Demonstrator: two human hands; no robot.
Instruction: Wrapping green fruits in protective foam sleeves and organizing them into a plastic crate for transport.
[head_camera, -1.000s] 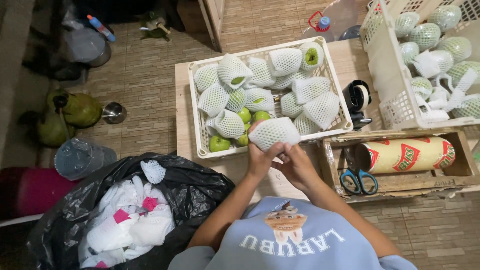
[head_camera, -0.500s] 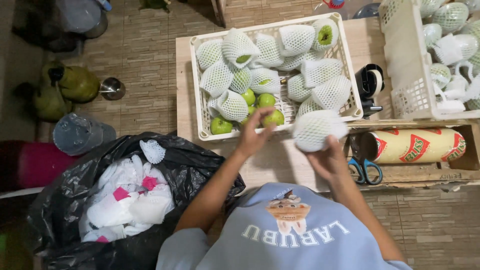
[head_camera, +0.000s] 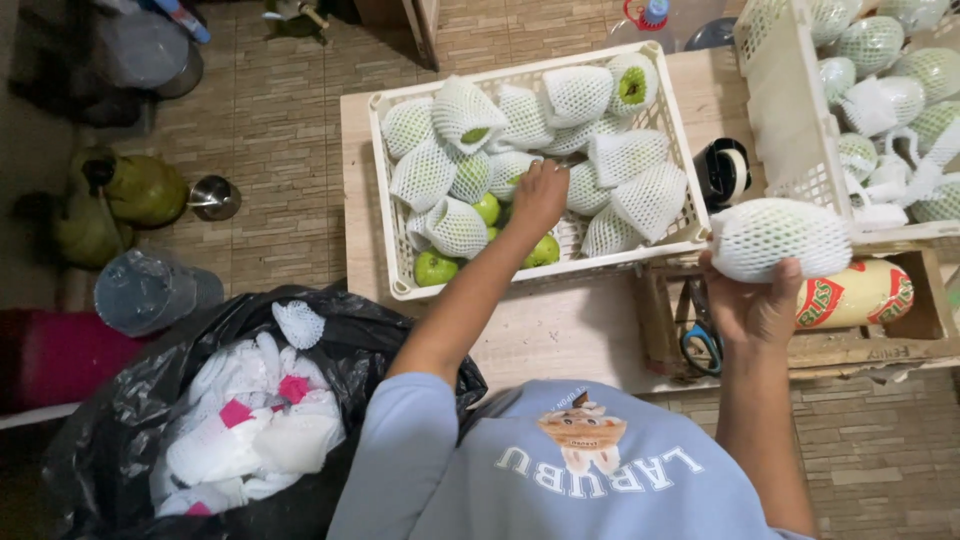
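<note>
1. Overhead, a person in a light blue shirt leans over a low wooden table (head_camera: 600, 330) on a tiled floor.
2. The right hand (head_camera: 755, 305) grips a fruit wrapped in white foam netting (head_camera: 780, 238) from below, fingers curled around it, just right of the near crate and above a wooden tray.
3. The left hand (head_camera: 540, 195) reaches into a white plastic crate (head_camera: 385, 200), fingers bent down among netted fruits and bare green apples (head_camera: 435, 268); whether it grips one, I cannot tell.
4. A second white crate (head_camera: 785, 110) of netted fruit stands at the upper right.
5. A black rubbish bag (head_camera: 150, 400) of white scraps sits at the lower left.
6. Blue-handled scissors (head_camera: 700, 345) lie in the tray.
</note>
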